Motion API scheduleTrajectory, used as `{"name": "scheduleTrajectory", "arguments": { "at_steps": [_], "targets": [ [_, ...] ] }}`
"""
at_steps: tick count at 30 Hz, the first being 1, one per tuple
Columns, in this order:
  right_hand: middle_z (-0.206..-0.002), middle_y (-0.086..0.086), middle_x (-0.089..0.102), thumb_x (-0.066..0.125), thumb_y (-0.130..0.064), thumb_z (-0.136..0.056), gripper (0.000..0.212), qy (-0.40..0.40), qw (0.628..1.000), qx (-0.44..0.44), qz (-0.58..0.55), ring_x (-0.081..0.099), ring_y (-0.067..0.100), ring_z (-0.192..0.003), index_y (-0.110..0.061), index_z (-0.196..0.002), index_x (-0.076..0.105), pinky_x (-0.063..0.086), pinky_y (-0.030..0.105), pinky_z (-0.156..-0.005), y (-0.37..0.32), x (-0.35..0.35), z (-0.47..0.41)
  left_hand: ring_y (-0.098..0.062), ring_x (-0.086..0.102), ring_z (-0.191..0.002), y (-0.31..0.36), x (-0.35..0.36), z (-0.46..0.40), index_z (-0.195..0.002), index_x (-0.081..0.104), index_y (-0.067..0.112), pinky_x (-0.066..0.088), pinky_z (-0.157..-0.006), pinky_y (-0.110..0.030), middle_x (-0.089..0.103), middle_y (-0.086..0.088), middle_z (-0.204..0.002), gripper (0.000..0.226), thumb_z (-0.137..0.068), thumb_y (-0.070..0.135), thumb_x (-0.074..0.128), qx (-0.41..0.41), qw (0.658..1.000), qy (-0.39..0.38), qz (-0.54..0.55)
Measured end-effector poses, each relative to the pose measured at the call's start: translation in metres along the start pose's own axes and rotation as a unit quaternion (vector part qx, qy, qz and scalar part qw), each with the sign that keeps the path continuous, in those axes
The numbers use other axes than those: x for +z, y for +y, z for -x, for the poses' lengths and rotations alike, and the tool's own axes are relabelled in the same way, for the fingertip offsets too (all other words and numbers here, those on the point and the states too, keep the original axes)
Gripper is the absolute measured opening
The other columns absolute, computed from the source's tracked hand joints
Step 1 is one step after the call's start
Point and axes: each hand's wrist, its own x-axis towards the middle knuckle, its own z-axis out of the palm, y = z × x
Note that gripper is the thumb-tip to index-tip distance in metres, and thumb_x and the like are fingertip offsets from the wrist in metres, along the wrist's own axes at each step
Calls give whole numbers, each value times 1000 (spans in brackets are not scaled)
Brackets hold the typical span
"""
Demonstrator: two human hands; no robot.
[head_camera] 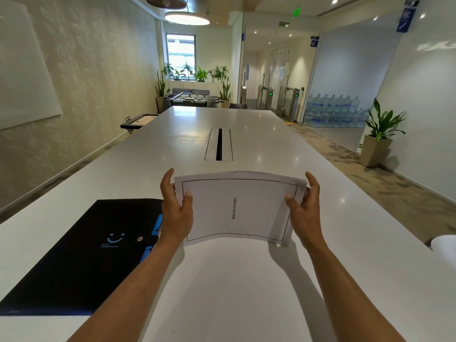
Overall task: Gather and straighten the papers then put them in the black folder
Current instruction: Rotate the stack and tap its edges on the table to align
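A stack of white papers (237,208) stands on its lower edge on the white table (222,292), bowed slightly; the top sheet has a black border and the word BIBLIOGRAPHY. My left hand (176,208) grips the stack's left side and my right hand (304,208) grips its right side, thumbs on the front. The black folder (81,253) lies shut on the table to the left of my left hand, with a blue logo, a snap strap and a blue pen at its right edge.
A cable slot (219,144) runs along the table's middle beyond the papers. Something white (444,245) shows at the table's right edge. Potted plant (378,134) and stacked water bottles (335,111) stand off to the right on the floor.
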Motion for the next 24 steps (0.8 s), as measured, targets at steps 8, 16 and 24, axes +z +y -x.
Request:
{"name": "scheduleTrajectory", "arguments": {
  "at_steps": [8,16,24],
  "targets": [
    [-117,6,58,53,-2,-93,33,-7,995,84,-48,59,18,-103,-22,-118,49,51,41,-91,21,7,16,-15,53,-109,-19,2,17,-134,30,20,51,-85,-29,48,-5,-123,45,-96,5,48,-89,996,-21,24],
    [-114,5,62,56,0,-91,34,2,999,42,-16,60,21,-105,-18,-119,55,51,38,-89,24,5,14,-10,56,-102,-27,2,21,-121,39,22,51,-84,-29,53,-2,-114,26,-98,15,49,-96,995,-26,4],
    [-107,-3,61,59,3,-88,35,-14,996,72,-49,62,18,-101,-25,-108,49,52,31,-82,35,7,29,-18,54,-106,-34,1,29,-130,38,10,48,-88,-30,53,-5,-118,42,-92,5,56,-124,992,-23,-5]
  ]
}}
